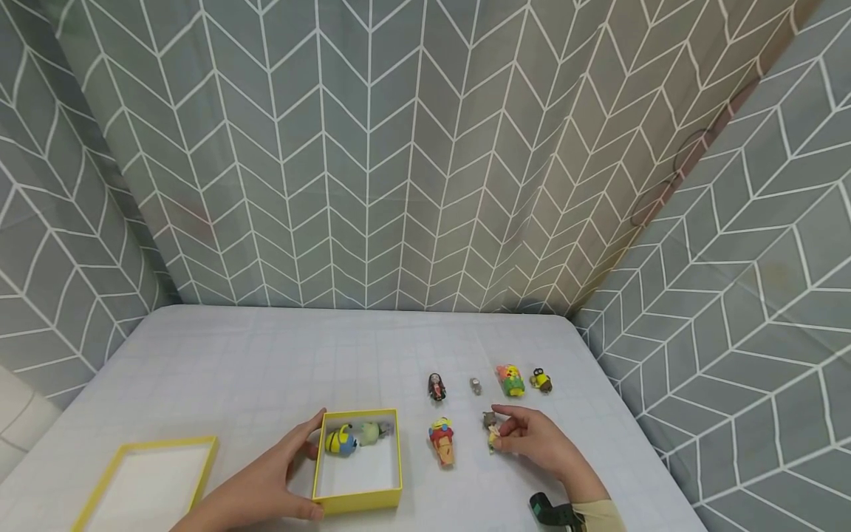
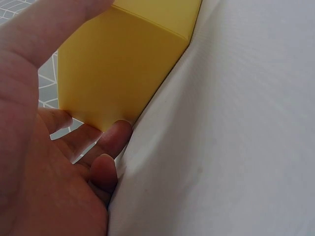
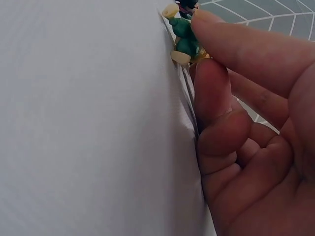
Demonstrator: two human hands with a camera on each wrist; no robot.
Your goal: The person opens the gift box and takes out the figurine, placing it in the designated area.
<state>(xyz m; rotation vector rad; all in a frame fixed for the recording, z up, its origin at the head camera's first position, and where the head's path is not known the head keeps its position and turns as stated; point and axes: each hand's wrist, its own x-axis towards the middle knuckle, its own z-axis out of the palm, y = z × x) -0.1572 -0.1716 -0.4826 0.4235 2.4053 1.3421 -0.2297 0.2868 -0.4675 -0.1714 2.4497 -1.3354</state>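
- Yellow card makes up the small open box (image 1: 357, 496) that the left hand (image 1: 266, 488) grips, thumb at the near corner and fingers curled at the far left edge; it sits on the table near the front, with a yellow-and-blue figure (image 1: 341, 440) and a pale green one (image 1: 369, 431) inside.
- The box looks light and thin-walled, so it should slide easily and dent under a hard squeeze; holding it at a corner, as here, seems soundest.
- The right hand (image 1: 535, 442) pinches a small green-and-cream figure (image 3: 183, 37) between thumb and forefinger, right of the box and touching the table.
- That figure looks light, rigid and knobbly, probably with small parts that could snap; its thicker body seems the safest place to hold.
- The table (image 1: 266, 355) wears a white cloth that puckers under the fingers, so it is soft and slightly grippy.
- A box lid (image 1: 142, 480) lies to the left; five more figures sit right of the box.
- Grey chevron-patterned fabric walls (image 1: 412, 148) close in three sides.
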